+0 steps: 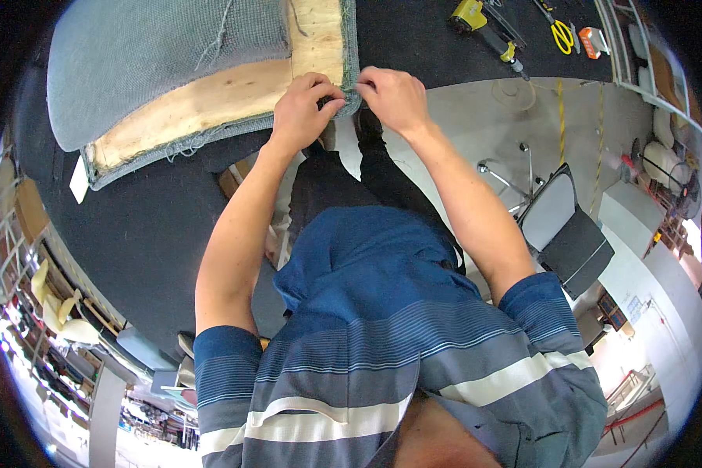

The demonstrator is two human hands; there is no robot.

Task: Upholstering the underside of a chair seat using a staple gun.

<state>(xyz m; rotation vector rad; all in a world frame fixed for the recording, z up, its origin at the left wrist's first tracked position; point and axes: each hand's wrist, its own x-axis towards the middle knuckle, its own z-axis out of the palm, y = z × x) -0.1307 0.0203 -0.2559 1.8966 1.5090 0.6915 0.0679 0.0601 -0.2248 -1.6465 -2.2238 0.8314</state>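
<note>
Together, left hand, right hand, pinching grey fabric edge, plywood seat panel

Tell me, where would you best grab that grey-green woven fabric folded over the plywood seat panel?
Grip the grey-green woven fabric at its loose folded hem along the plywood seat panel, coming from the near table edge. There the cloth stands free of the wood, and the left hand and right hand already pinch it there.
</note>
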